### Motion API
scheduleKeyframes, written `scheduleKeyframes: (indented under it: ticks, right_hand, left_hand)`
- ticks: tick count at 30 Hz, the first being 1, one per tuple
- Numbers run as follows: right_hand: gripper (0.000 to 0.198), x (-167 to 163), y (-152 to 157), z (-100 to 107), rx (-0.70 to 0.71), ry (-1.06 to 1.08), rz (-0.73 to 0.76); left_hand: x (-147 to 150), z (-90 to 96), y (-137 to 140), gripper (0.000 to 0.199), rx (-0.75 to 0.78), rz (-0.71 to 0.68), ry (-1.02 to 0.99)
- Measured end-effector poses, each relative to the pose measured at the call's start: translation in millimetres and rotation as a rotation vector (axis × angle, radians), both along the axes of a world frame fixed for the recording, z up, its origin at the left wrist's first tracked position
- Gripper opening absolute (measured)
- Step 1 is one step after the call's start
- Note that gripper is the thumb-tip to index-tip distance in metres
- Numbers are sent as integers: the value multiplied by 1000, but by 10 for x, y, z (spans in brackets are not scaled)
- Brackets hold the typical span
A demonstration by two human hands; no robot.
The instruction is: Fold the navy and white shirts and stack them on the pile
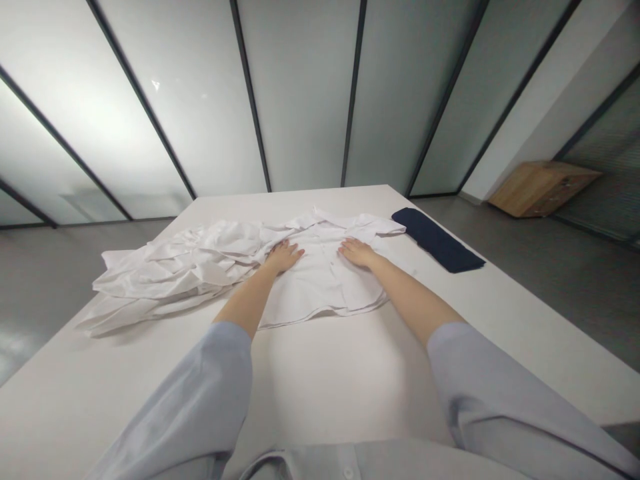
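Note:
A white short-sleeved shirt (pixel 320 287) lies spread on the white table, its hem toward me and its collar at the far side. My left hand (pixel 284 256) rests flat on its left part, fingers spread. On the right part lies my right hand (pixel 357 253), also flat with the fingers stretched out. Neither hand grips anything. Left of the shirt, and touching it, is a heap of crumpled white garments (pixel 185 267). A dark navy folded cloth (pixel 440 241) lies to the right, beyond the shirt's sleeve.
The white table (pixel 330 380) reaches from my body toward a frosted glass partition (pixel 305 93) with dark frames. Some of the crumpled heap lies close to the table's left edge. A wooden cabinet (pixel 540 189) stands on the grey floor at the right.

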State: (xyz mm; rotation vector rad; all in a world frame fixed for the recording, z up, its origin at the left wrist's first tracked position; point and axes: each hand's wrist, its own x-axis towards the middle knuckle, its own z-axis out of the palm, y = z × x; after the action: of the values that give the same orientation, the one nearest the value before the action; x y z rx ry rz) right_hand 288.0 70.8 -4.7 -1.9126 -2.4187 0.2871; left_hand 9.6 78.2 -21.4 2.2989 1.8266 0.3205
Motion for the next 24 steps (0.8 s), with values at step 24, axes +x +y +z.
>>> scheduleKeyframes:
  ticks: [24]
  right_hand:
    - [52, -21, -571, 152, 137, -99, 56]
  left_hand:
    - [241, 48, -350, 81, -23, 16, 191]
